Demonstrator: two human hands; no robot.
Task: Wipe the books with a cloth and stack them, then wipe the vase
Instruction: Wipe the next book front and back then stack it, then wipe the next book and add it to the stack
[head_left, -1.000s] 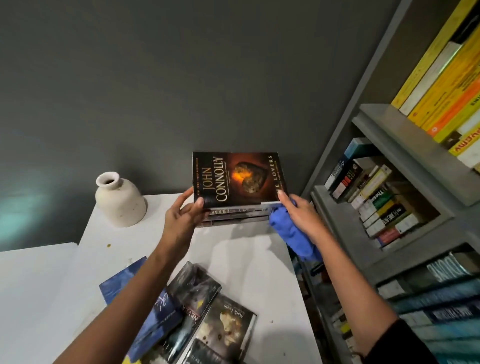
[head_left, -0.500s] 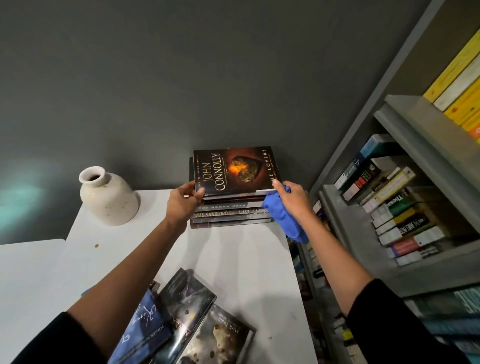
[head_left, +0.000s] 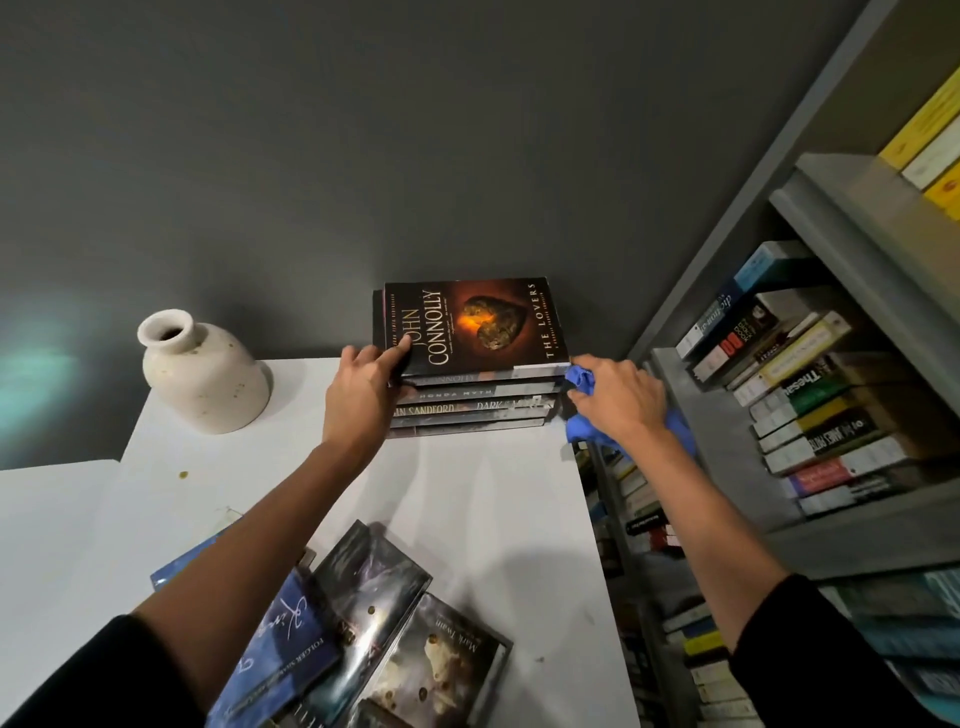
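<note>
Holding the top book with my left hand, I press my thumb flat on its cover. My other fingers curl round its left edge. The cover is dark and smooth, with a lumpy orange shape glowing in the middle.

This book lies flat on a stack of thin books. Their spines face me, and the edges line up in a fairly neat block. The stack sits at the back of the white desk, right by the grey wall.

My right hand grips a blue cloth. The cloth is soft and all scrunched up. A bit of it pokes out past my fingers and touches the right end of the stack, near the top. The rest hangs out under my hand, past the edge of the desk.

The vase stands upright on the desk, to the left of the stack and apart from it. It is cream with little brown specks, and it looks dull and a bit rough. It has a wide round body, a short thin neck and a round open mouth.

More books lie close to me, partly under my left arm. They are shiny and overlap in a messy fan. One is blue.

On my right is a grey shelf packed with piles of books.
</note>
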